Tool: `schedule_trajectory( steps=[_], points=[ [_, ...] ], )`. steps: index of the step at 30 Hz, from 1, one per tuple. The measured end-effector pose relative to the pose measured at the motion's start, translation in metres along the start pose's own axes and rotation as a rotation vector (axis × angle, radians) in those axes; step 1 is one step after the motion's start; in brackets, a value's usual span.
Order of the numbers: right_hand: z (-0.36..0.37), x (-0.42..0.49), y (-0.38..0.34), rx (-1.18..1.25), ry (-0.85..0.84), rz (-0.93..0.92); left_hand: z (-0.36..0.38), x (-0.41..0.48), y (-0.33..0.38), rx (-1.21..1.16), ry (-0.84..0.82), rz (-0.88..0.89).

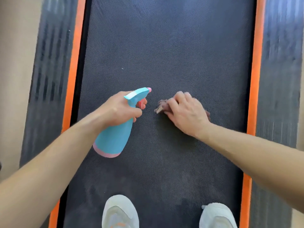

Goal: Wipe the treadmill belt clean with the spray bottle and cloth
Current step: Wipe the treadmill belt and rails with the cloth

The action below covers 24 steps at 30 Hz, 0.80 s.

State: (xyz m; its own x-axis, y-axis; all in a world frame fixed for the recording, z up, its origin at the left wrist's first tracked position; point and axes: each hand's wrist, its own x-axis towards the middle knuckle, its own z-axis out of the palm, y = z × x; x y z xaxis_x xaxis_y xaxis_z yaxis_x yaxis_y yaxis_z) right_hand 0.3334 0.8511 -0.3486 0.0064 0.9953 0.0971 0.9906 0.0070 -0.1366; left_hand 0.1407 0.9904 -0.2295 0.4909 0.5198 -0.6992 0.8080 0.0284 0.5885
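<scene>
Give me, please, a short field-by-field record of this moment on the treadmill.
left hand: grips the blue spray bottle by its neck, a finger on the pink trigger
right hand: holds a bunched cloth down on the treadmill belt
belt surface: dark, textured, pale smudges near the shoes
shoes: two pale sneakers standing on the belt's near end
edges: orange strips along both sides

Turquoise spray bottle point(113, 137), pink base and nozzle tip, hung tilted below the left hand point(118, 111) gripping its neck. Dusky cloth point(162, 106) lay bunched under the right hand point(185, 112), against the dark textured treadmill belt point(164, 46).
</scene>
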Motion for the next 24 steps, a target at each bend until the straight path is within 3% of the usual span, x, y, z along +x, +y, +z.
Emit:
schedule_trajectory(
  steps=[2,5,11,18,24],
  points=[
    [-0.001,0.036,0.013,-0.044,0.008,0.143,0.000,-0.005,-0.002,-0.009,0.028,-0.014],
    [-0.001,0.043,0.002,-0.061,0.000,0.217,-0.001,-0.013,-0.006,0.016,0.049,-0.032],
    [0.009,-0.054,-0.068,0.050,-0.043,-0.083,0.005,-0.039,-0.001,0.031,0.053,-0.074],
    [0.007,-0.052,-0.070,0.053,-0.053,-0.040,0.023,-0.080,0.016,0.025,-0.008,-0.063],
    [0.006,-0.048,-0.065,0.070,-0.088,-0.044,0.038,-0.086,0.003,-0.184,0.037,-0.145]
  ],
)
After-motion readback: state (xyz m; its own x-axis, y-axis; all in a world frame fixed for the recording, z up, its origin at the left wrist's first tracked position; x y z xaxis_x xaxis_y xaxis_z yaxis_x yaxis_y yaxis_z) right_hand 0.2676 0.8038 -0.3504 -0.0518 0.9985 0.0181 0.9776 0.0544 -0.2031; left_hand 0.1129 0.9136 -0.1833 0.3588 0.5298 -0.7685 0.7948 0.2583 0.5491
